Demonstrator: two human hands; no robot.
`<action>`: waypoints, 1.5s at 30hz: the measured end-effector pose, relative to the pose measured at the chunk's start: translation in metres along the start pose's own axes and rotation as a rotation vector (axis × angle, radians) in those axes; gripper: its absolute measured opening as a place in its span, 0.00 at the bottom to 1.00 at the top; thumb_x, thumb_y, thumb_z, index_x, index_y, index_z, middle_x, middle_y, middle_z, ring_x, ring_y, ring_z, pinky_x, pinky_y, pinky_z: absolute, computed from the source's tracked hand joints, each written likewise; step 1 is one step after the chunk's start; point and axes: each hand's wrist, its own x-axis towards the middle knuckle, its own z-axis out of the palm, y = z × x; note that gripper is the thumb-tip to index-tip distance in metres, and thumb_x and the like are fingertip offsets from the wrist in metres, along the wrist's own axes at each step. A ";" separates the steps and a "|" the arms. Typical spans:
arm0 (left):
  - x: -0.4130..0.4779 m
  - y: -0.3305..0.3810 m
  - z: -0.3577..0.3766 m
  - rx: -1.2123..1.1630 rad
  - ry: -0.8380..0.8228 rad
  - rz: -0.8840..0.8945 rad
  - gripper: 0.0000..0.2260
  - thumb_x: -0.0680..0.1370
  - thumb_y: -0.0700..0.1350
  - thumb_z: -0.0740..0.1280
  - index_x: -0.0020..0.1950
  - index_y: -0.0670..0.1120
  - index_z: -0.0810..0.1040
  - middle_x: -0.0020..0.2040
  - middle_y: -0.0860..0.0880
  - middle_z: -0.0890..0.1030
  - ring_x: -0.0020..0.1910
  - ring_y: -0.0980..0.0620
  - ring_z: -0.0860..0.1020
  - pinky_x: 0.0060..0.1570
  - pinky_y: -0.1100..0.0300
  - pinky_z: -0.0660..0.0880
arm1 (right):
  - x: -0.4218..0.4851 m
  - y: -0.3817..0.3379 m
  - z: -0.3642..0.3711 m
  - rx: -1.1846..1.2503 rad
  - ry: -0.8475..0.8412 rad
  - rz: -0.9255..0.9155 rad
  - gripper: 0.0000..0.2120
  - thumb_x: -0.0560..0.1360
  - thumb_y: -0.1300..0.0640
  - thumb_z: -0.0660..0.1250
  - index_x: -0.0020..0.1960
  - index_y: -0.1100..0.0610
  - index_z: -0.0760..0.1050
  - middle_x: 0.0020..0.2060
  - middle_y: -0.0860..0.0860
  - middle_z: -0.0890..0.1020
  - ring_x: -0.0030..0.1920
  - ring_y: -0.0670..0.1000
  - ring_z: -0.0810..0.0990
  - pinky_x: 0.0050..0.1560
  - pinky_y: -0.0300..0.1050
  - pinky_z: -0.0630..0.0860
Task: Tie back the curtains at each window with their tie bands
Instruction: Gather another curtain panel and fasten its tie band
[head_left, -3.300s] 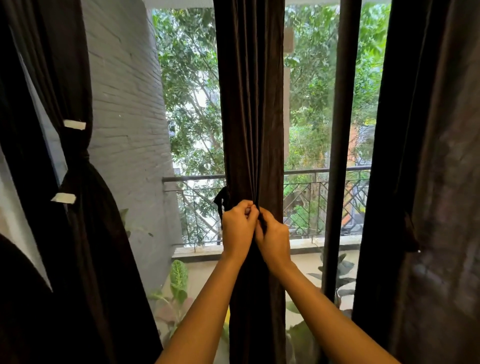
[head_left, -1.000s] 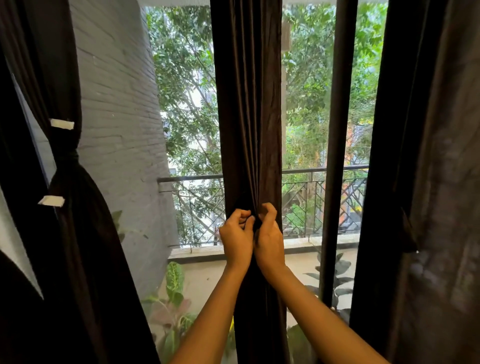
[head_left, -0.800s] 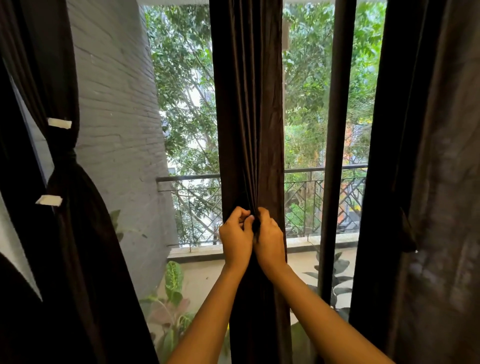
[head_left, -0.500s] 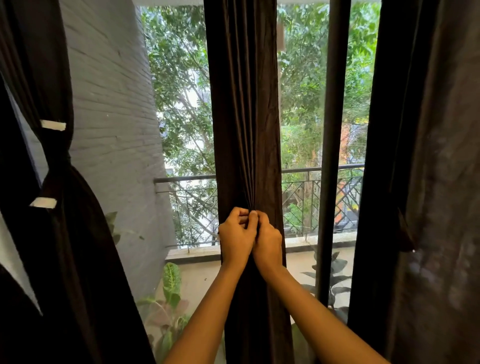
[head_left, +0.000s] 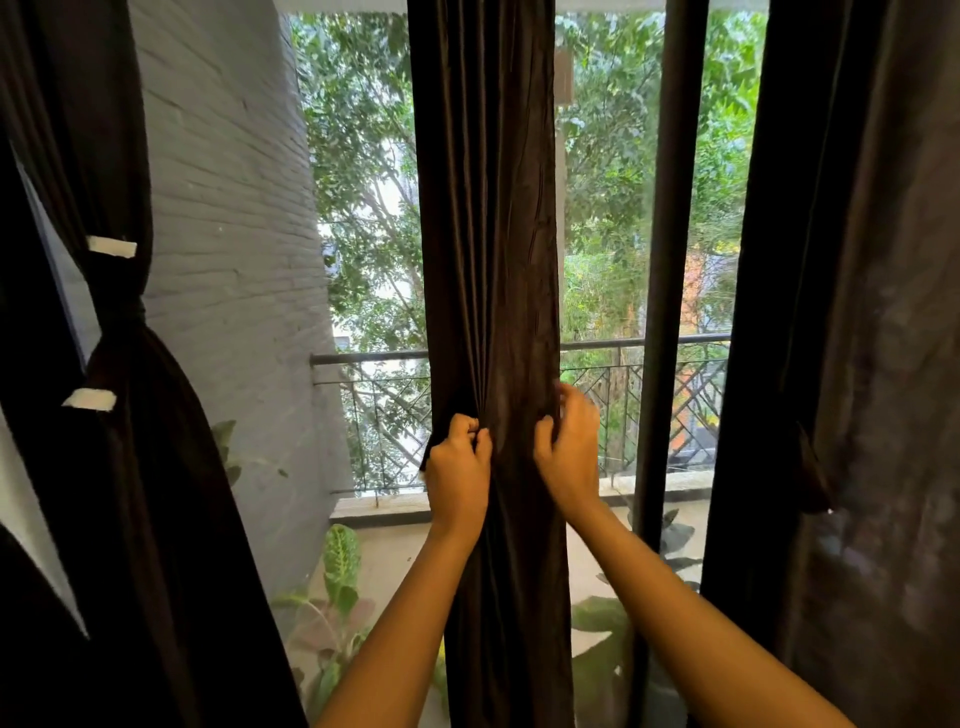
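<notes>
The long dark brown gathered curtain (head_left: 488, 234) hangs straight down at centre, its long axis vertical, and both hands meet it at the height of the grey metal balcony railing (head_left: 363, 358) outside. The left hand (head_left: 460, 465) is clenched on the folds at the curtain's left edge. The right hand (head_left: 569, 447) hooks curled fingers round the right edge, with the thumb on the front face. The bundle therefore lies directly between the hands, each touching its own side.

A short dark flap (head_left: 427, 454) juts out just left of the left hand. I judge it to be an end of the tie band, though dark on dark leaves that uncertain. If so, the band must run level, across the curtain's axis, and the left hand is nearer to it.

At far left a second dark curtain (head_left: 124, 317) is already cinched. At right a third dark curtain (head_left: 857, 364) hangs ungathered.
</notes>
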 end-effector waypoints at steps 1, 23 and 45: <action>-0.001 0.000 0.000 -0.009 0.005 0.002 0.07 0.79 0.44 0.65 0.52 0.42 0.77 0.38 0.43 0.82 0.37 0.45 0.81 0.36 0.48 0.79 | 0.011 0.002 -0.001 0.000 0.018 0.033 0.22 0.75 0.64 0.60 0.69 0.62 0.64 0.62 0.57 0.72 0.63 0.55 0.68 0.64 0.48 0.66; -0.015 0.015 0.009 -0.363 0.076 -0.238 0.24 0.77 0.45 0.68 0.71 0.44 0.65 0.50 0.44 0.83 0.47 0.50 0.82 0.49 0.54 0.79 | -0.010 -0.020 0.009 -0.092 -0.072 -0.183 0.20 0.74 0.66 0.63 0.65 0.60 0.67 0.55 0.55 0.75 0.54 0.54 0.75 0.52 0.47 0.74; -0.020 0.009 0.008 -0.339 0.102 -0.188 0.21 0.78 0.46 0.67 0.69 0.48 0.68 0.48 0.45 0.83 0.46 0.51 0.82 0.47 0.54 0.80 | -0.031 -0.018 0.016 -0.127 -0.174 -0.154 0.22 0.78 0.60 0.61 0.71 0.58 0.67 0.49 0.58 0.80 0.48 0.57 0.80 0.44 0.44 0.74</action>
